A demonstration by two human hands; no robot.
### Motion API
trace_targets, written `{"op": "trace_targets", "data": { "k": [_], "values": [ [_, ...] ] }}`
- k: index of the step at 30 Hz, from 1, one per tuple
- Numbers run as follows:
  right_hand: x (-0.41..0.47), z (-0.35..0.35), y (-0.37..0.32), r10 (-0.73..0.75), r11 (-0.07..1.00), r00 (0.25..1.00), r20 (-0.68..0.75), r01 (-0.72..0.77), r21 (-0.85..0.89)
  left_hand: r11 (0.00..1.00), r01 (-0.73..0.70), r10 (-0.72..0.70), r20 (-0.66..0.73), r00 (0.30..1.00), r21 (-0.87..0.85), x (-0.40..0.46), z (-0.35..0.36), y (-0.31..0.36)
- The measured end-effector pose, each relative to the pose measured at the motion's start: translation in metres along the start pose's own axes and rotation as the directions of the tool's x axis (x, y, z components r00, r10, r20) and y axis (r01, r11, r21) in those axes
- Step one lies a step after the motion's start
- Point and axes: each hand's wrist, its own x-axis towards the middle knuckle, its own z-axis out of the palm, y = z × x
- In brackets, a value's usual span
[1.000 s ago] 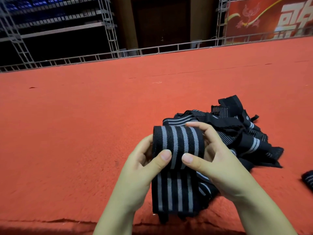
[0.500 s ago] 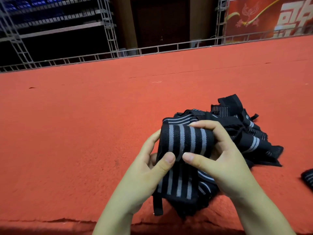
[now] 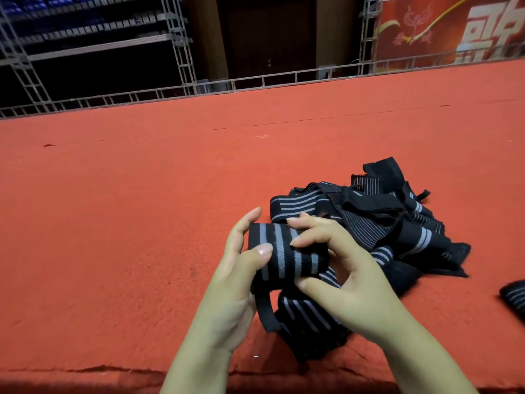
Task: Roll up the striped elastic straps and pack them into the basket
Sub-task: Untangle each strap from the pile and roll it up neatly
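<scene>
Left hand [image 3: 235, 282] grips the striped roll [image 3: 287, 257] at its 9 o'clock end, thumb pressed on the outer wrap, fingers curled behind. Right hand [image 3: 349, 280] holds the 3 o'clock end, fingertips on top, thumb underneath. Roll sits between both hands, above the near edge of the red carpeted bench [image 3: 127, 223].

Unrolled tail [image 3: 306, 317] hangs from the roll toward 6 o'clock and bunches on the bench edge. Loose pile of straps [image 3: 383, 220] lies at 2 o'clock from the hands, just beyond them. One more dark strap piece [image 3: 514, 297] at far 3 o'clock, partly cut off. Basket not in view.

Handling judgement: strap looks soft, light, stretchy; the roll will likely spring loose if pressure drops. Best hold is across the outer wrap with thumbs, pinching both ends, keeping the tail taut while winding.
</scene>
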Motion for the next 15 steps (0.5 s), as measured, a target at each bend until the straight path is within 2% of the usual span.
{"op": "trace_targets", "data": {
  "k": [2, 4, 8, 10, 15],
  "values": [
    [0.0, -0.004, -0.003, 0.084, 0.99, 0.995, 0.046, -0.088, 0.107, 1.0, -0.024, 0.024, 0.027, 0.999, -0.005, 0.001, -0.004, 0.001],
    [0.001, -0.01, -0.003, 0.209, 0.957, 0.978, 0.027, -0.21, 0.202, 0.999, -0.039, 0.039, 0.073, 0.997, 0.001, 0.003, -0.008, 0.001],
    [-0.001, -0.02, 0.003, 0.416, 0.866, 0.908, 0.049, -0.412, 0.284, 1.0, -0.009, 0.004, 0.183, 0.983, 0.025, 0.006, -0.008, 0.0],
    [-0.005, -0.022, 0.004, 0.446, 0.837, 0.891, 0.088, -0.45, 0.312, 0.998, 0.023, -0.035, 0.221, 0.975, 0.06, 0.006, -0.005, -0.001],
    [-0.016, -0.03, 0.007, 0.429, 0.871, 0.899, 0.092, -0.439, 0.223, 0.988, 0.079, -0.109, 0.237, 0.965, 0.132, 0.012, 0.005, -0.005]
  ]
}}
